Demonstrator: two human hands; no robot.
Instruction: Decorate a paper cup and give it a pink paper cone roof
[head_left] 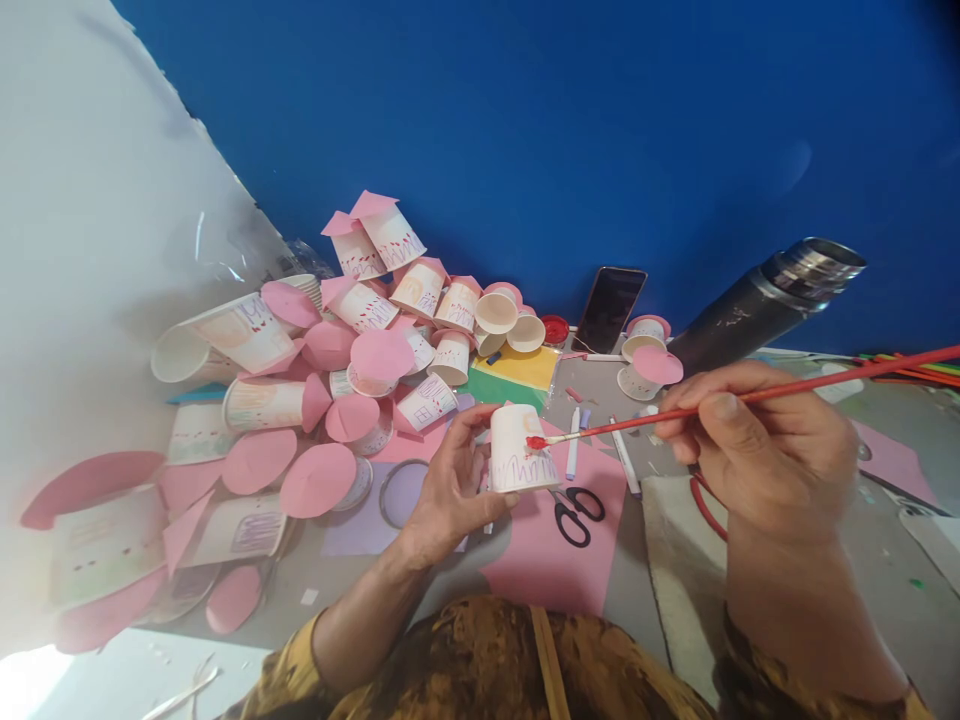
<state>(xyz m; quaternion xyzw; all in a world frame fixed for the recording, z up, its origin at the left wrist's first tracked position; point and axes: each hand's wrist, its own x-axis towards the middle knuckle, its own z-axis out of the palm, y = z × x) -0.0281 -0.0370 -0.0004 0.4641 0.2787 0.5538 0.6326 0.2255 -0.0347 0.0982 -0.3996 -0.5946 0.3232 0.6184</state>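
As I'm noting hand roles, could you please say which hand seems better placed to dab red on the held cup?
Probably the right: the right hand holds the red brush, its red tip close to the cup, while the left hand is occupied holding that cup.

Near the centre of the frame, the left hand (448,490) holds a small white paper cup (511,445) with purple scribbles. From the right, the right hand (772,455) holds a red paintbrush (637,420), its red-loaded tip at the cup's side. Pink-roofed cups (264,404) crowd the left; scissors (579,513) lie lower centre on pink paper (555,575); a dark flask (739,310) leans at upper right.
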